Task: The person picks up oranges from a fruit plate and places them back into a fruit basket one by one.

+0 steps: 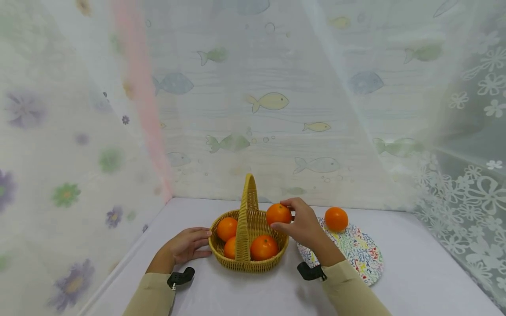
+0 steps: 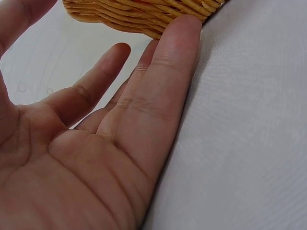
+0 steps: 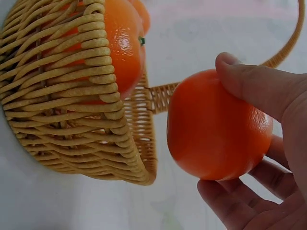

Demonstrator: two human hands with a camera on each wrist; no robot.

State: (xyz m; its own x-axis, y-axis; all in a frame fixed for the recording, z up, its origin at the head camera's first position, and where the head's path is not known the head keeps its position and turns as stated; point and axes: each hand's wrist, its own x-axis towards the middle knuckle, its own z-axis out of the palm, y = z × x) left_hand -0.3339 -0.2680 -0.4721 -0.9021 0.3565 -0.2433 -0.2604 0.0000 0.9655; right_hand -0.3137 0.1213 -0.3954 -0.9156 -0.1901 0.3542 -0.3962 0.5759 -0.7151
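A yellow wicker basket (image 1: 249,266) with a tall arched handle stands on the table, with several oranges in it, one of them an orange (image 1: 264,248) at the front right. My right hand (image 1: 305,223) holds another orange (image 3: 218,127) between thumb and fingers, over the basket's right rim. In the right wrist view this orange is apart from the wicker wall. My left hand (image 1: 185,246) is at the basket's left side with fingers extended. Seen from the left wrist, fingertips (image 2: 181,36) touch the woven side, palm turned up and holding nothing.
Right of the basket lies a round, multicoloured patterned plate (image 1: 369,259), partly behind my right forearm. One orange (image 1: 336,219) sits at its far edge. The white table (image 1: 237,298) ends at a fish-print curtain (image 1: 272,145) behind, with flowered curtains at both sides.
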